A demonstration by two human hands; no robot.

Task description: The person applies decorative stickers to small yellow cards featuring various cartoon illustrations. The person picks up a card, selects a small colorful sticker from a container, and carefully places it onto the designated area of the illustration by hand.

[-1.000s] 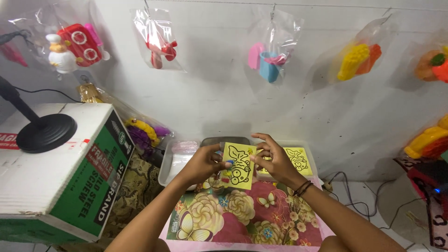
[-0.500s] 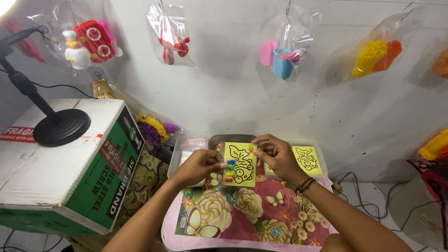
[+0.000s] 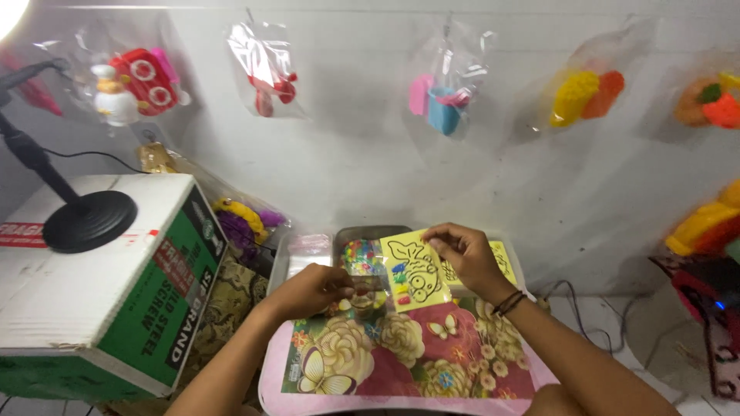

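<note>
Yellow card (image 3: 416,271), flat, thin and rectangular, printed with a black-outlined cartoon figure and a column of small coloured dots down one edge; held tilted above the floral mat (image 3: 401,354), just in front of a grey tray (image 3: 362,231). Pinched at its upper right corner by the right hand (image 3: 466,258), fingers (image 3: 438,245) pressed together on the paper. Beside it, the left hand (image 3: 312,289), fingers curled and closed on a small clear packet (image 3: 364,286), glossy and crinkled, with coloured bits showing through. Second yellow card (image 3: 502,262) partly hidden behind the right hand. Dark bracelet (image 3: 509,302) around the right wrist.

Underneath, a low table with a pink rim (image 3: 266,385), covered by the shiny mat of big cream, pink and red flowers and butterflies. To the left, a green and white cardboard box (image 3: 123,293) carrying a round black stand base (image 3: 89,222). Behind, a pale scuffed wall (image 3: 347,139) hung with clear plastic bags (image 3: 266,69) of bright plastic toys in red, blue, pink, yellow and orange. More bagged toys low between box and tray.
</note>
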